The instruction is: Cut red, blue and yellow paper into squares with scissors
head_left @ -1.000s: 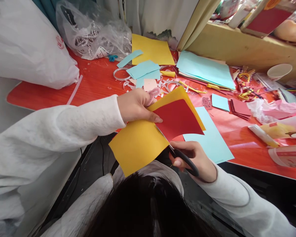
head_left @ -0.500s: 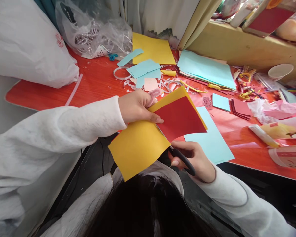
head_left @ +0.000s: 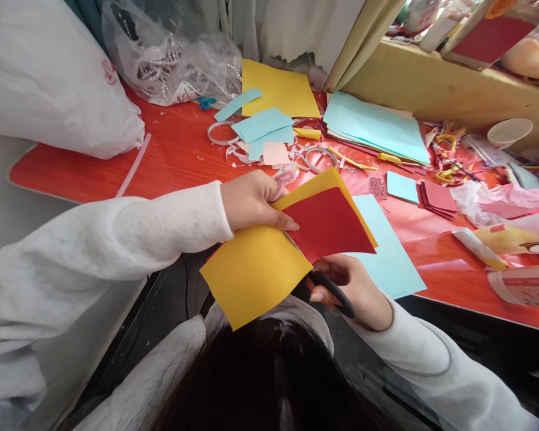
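My left hand (head_left: 256,203) pinches a stack of yellow paper (head_left: 256,278) and red paper (head_left: 330,224), thumb on top, above the table's front edge. A crumpled pink piece (head_left: 282,182) shows by its fingers. Below and to the right, my right hand (head_left: 353,290) is closed round the black handles of the scissors (head_left: 335,293). The blades run between the yellow part and the red part; most of their length is hidden by the paper. A large light blue sheet (head_left: 386,257) lies on the table behind my right hand.
On the red table (head_left: 175,143) lie a blue paper stack (head_left: 377,126), a yellow sheet (head_left: 281,90), blue cut pieces (head_left: 263,124), tape rolls (head_left: 222,133) and shredded scraps. Plastic bags (head_left: 63,78) stand at the left. Small cards (head_left: 438,197), a paper cup (head_left: 509,131) and a tub (head_left: 523,286) are at the right.
The red and yellow sheets have shifted slightly downward at the right, with my left hand a little lower and to the right. My right hand has barely moved and still holds the scissors.
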### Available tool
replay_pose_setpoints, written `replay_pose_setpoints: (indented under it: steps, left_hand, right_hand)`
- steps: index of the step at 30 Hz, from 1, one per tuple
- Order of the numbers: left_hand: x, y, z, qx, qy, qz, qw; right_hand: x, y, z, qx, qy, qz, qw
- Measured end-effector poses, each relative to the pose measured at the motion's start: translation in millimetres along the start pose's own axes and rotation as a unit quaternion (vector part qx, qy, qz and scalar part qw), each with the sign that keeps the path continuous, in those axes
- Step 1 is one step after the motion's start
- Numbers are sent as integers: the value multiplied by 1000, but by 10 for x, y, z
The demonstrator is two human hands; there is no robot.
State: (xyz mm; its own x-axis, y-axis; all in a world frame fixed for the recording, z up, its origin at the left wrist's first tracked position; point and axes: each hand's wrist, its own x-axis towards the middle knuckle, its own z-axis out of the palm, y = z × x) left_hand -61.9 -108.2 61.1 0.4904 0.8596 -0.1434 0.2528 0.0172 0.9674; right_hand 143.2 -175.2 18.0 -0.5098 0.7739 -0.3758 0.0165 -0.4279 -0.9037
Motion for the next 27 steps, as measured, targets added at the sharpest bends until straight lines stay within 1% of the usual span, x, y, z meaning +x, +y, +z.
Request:
replay_pose_setpoints:
  steps: [3,6,12,16,21,27]
  left_hand:
    - [-20,28,5,23,-2,11,1000]
    - [-43,36,7,31,-1,14,999]
    - [-19,5,5,42,1,7,999]
    - [17,-42,14,26,-7,20,999]
    - [24,-74,24,37,16,19,999]
    - [28,-65,15,40,-5,27,999]
  right_hand:
    - [12,-2,25,23,22,5,999]
    - [0,15,37,27,28,-6,999]
    - [-16,49,22,14,17,-21,1000]
    - [-7,65,-4,0,20,-23,1000]
    - [-4,76,-21,-13,23,-19,999]
    - [1,57,-8,0,12,-20,1000]
